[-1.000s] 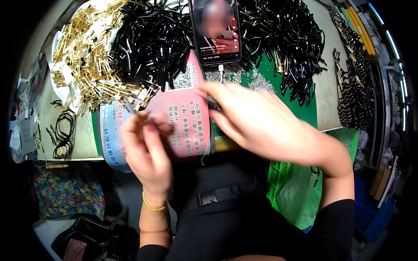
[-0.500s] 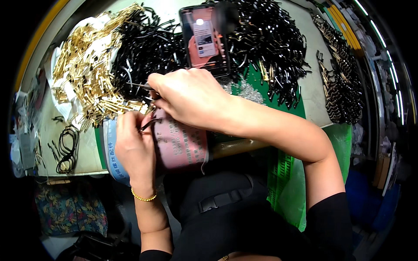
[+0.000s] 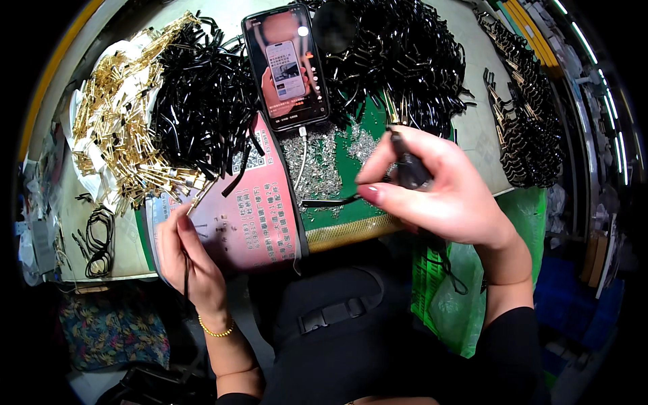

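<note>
My left hand (image 3: 192, 266) is closed over the pink printed mat (image 3: 229, 236), pinching a slim gold metal piece (image 3: 197, 200) between thumb and forefinger. A thin dark strip hangs below those fingers; whether it joins the gold piece I cannot tell. Farther right, my right hand (image 3: 445, 192) grips a dark-handled tool (image 3: 410, 169), its working end unclear. Between that thumb and forefinger, a slim black strip (image 3: 329, 202), like an eyeglass temple, points left over the green mat (image 3: 337, 214). Small silver screw-like parts (image 3: 316, 172) lie just behind the strip.
Gold metal pieces (image 3: 111, 128) are heaped at far left, beside piles of black temples (image 3: 202, 101). A phone (image 3: 287, 67) with a white cable (image 3: 301, 155) stands behind the screws. Stacked temples (image 3: 523, 128) lie far right. A green bag (image 3: 459, 304) hangs near my right forearm.
My hands were together over the pink mat and are now apart. The right one has moved right with the tool and a black strip; the left has dropped slightly nearer me.
</note>
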A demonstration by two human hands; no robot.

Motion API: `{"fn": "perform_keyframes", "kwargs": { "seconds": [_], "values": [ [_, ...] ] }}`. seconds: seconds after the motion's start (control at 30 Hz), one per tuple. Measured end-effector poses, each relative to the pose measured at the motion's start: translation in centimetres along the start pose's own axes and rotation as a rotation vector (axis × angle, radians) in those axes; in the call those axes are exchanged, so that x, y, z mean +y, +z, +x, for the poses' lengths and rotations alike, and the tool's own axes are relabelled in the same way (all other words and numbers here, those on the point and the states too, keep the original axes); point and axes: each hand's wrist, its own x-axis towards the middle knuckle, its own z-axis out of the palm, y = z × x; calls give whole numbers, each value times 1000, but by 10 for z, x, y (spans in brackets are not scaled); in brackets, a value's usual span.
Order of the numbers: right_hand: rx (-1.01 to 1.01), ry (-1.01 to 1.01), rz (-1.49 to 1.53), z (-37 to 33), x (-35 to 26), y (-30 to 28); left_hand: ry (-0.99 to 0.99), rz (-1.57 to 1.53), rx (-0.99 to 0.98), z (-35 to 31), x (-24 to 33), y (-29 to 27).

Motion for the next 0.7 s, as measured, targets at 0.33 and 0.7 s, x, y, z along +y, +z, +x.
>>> {"fn": "perform_keyframes", "kwargs": {
  "seconds": [0.33, 0.7],
  "values": [
    [104, -298, 12, -35, 47, 17, -157, -726, -580, -41, 98, 36],
    [-14, -83, 384, -26, 83, 51, 128, -590, -364, -48, 95, 51]
  ]
}}
